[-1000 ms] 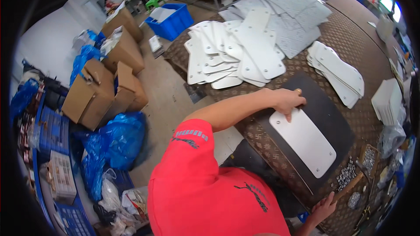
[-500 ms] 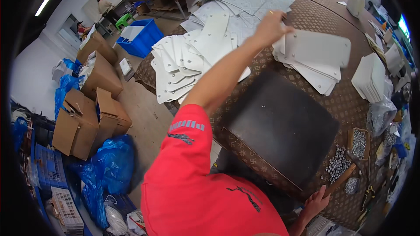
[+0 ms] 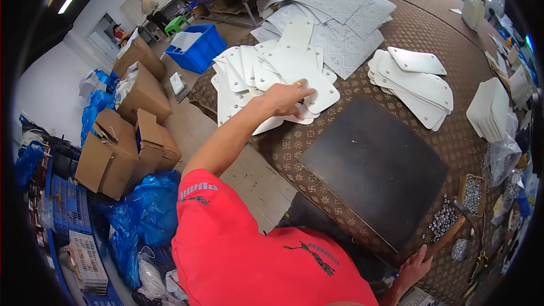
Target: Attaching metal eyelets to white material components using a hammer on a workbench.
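Note:
My left hand (image 3: 285,100) reaches over the near edge of a pile of white panels with rounded corners and metal studs (image 3: 297,65). Its fingers are spread and touch the pile; none of the panels is lifted. At the lower right, my right hand (image 3: 415,267) is closed round the wooden handle of a hammer (image 3: 447,237), whose dark head rests by some loose silver metal fasteners (image 3: 443,222). Between my hands lies a square black mat (image 3: 374,170). Beyond it, a smaller fanned stack of studded white panels (image 3: 419,88) rests on the patterned brown table cover (image 3: 351,88).
Patterned white sheets (image 3: 345,14) lie at the back of the table. On the right stand a stack of white panels (image 3: 488,109) and a small box of fasteners (image 3: 471,192); pliers (image 3: 480,262) lie below. Cardboard boxes (image 3: 110,153) and a blue crate (image 3: 198,51) stand left.
My left hand has moved from the right stack, where a panel was set down, back left to the larger pile. My right hand still grips the hammer.

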Demonstrator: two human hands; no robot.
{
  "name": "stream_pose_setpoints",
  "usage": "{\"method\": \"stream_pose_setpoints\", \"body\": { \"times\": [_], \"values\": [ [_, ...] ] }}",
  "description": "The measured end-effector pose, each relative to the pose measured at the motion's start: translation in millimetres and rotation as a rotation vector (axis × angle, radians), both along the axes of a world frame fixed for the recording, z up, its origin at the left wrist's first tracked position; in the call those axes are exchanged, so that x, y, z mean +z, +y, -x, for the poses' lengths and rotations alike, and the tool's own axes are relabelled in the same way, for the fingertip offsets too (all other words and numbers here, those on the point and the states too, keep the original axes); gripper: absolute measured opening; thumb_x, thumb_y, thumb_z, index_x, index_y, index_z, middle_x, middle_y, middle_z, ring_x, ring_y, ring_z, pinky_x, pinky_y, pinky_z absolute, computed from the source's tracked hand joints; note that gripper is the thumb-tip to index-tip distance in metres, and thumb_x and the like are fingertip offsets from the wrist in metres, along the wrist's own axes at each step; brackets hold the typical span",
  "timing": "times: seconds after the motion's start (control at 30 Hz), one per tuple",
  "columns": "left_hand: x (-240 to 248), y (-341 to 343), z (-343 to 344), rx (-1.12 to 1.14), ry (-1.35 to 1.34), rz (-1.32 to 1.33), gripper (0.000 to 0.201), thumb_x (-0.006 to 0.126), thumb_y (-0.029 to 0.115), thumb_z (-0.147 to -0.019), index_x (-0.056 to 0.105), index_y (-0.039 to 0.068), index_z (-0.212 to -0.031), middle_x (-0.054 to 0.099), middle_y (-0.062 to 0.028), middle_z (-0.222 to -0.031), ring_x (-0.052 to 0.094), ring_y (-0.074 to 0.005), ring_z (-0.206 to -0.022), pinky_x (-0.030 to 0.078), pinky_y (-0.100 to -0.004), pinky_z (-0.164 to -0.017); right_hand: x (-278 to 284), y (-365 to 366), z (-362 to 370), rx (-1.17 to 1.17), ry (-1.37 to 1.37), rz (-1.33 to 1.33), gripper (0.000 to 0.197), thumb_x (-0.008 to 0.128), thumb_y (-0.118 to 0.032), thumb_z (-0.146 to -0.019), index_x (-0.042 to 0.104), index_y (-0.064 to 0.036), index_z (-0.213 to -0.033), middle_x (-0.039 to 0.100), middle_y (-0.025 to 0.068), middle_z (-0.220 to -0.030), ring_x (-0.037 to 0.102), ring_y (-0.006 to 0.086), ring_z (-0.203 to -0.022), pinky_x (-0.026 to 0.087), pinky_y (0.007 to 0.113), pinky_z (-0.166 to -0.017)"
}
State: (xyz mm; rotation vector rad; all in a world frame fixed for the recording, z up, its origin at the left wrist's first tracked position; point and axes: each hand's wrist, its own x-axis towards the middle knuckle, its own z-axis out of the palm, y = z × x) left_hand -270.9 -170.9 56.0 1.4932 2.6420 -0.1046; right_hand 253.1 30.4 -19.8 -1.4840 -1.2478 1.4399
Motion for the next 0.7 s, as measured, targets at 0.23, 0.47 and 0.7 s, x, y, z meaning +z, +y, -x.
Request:
{"method": "stream_pose_setpoints", "body": {
  "times": [0.23, 0.47, 0.7],
  "values": [
    [-4.8, 7.9, 4.2, -0.217, 0.137, 0.184, 0.048, 0.069, 0.032, -0.089, 0.054, 0.016, -0.131, 0.063, -0.0109, -0.117, 0.069, -0.0326, -0.083, 0.056, -0.0436, -0.066, 3.2, -6.2, 0.1, 0.028, 0.023, -0.007, 0.027, 0.056, -0.030, -0.103, 0.043, -0.0180, -0.083, 0.029, -0.0110, -0.057, 0.025, -0.0004, -0.041, 0.016, 0.021, -0.035],
    [33.4, 28.8, -25.2, -0.642, 0.521, -0.548, 0.022, 0.063, 0.012, -0.085, 0.058, 0.007, -0.106, 0.063, -0.0070, -0.081, 0.068, -0.0226, -0.068, 0.053, -0.0374, -0.055, 14.4, -16.4, 2.2, -0.014, 0.026, -0.021, 0.025, 0.056, -0.028, -0.103, 0.043, -0.0174, -0.083, 0.030, -0.0106, -0.056, 0.028, 0.0000, -0.041, 0.018, 0.021, -0.034],
    [5.5, 89.2, -213.9, -0.854, 0.196, -0.554, 0.015, 0.065, 0.011, -0.081, 0.062, 0.002, -0.093, 0.061, -0.0063, -0.078, 0.062, -0.0192, -0.055, 0.051, -0.0339, -0.049, 6.7, -15.0, -6.2, -0.021, 0.051, -0.041, 0.025, 0.057, -0.028, -0.102, 0.044, -0.0176, -0.084, 0.031, -0.0105, -0.057, 0.029, 0.0004, -0.041, 0.018, 0.022, -0.034]
  ]
}}
